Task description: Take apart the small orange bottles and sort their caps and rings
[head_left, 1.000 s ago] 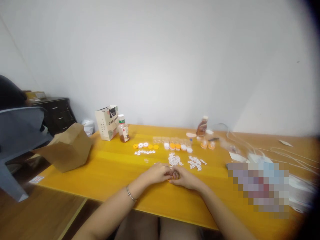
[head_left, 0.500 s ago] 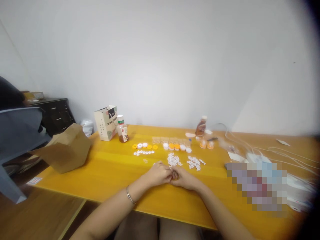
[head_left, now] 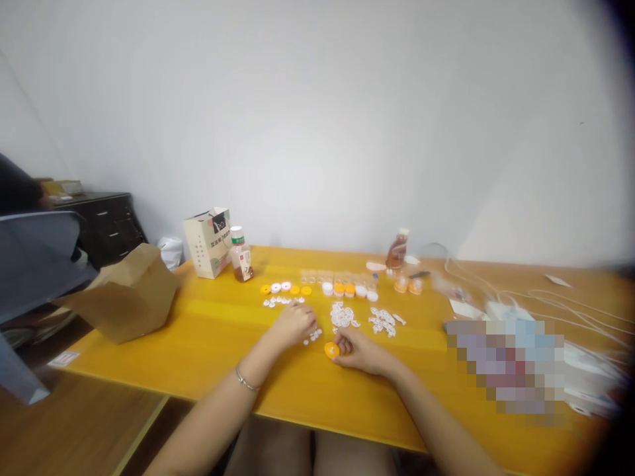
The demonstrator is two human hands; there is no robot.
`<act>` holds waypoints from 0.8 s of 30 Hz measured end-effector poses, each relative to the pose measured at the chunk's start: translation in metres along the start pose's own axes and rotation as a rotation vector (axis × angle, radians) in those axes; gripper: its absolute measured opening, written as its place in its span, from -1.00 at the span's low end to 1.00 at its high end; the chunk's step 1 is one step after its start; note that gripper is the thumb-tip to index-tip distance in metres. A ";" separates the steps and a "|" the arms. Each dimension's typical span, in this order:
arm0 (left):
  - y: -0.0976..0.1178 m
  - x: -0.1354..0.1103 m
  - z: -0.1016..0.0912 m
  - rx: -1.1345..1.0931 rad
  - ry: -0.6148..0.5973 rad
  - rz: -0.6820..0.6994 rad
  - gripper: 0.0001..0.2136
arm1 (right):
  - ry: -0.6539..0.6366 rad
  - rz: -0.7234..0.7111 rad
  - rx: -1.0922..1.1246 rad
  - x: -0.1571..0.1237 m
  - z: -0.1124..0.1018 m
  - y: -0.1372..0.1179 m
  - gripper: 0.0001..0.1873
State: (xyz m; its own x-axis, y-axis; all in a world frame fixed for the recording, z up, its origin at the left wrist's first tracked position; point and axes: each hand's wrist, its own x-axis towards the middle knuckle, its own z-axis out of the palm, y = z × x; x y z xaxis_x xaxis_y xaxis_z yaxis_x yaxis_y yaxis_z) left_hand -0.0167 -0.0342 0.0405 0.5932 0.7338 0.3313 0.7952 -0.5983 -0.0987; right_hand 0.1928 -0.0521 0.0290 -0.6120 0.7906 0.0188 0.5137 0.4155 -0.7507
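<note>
My right hand (head_left: 364, 352) pinches a round orange cap (head_left: 331, 351) at its edge, with a small pale spot on the cap's face. To its left, my left hand (head_left: 296, 322) is closed, fingers curled downward; what they hold, if anything, is hidden. Small white pieces (head_left: 313, 337) lie on the table beside its fingertips. Just beyond that hand sits a row of little white knobbed parts (head_left: 282, 301). White flat cut-out pieces (head_left: 343, 315) form a pile past my right hand, with a second pile (head_left: 384, 321) further right.
Orange and white caps (head_left: 286, 287) stand in a row behind, near capped round containers (head_left: 350, 289) and clear cups (head_left: 325, 277). A paper bag (head_left: 133, 294), a carton bag (head_left: 206, 244) and a bottle (head_left: 241, 258) are left. Another bottle (head_left: 397, 250) and cables (head_left: 560, 307) are right.
My hands were together and have separated. The left hand has moved left to the small white pieces. The orange cap now shows in my right hand.
</note>
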 end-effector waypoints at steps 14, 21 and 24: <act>-0.001 -0.002 0.001 0.047 -0.140 -0.020 -0.80 | 0.015 -0.005 -0.028 -0.002 0.000 -0.001 -0.82; -0.001 -0.003 0.000 0.014 -0.141 -0.064 -0.78 | 0.014 0.005 -0.021 -0.003 -0.002 -0.003 -0.80; 0.004 -0.002 -0.003 -0.094 -0.091 -0.039 -0.78 | 0.013 0.006 -0.017 -0.002 -0.002 -0.003 -0.80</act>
State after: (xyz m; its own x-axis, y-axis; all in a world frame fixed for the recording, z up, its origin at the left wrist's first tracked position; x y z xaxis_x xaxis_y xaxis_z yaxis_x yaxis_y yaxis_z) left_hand -0.0152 -0.0395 0.0427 0.5744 0.7807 0.2461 0.8052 -0.5930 0.0021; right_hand 0.1939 -0.0542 0.0323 -0.6011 0.7989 0.0225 0.5276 0.4178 -0.7396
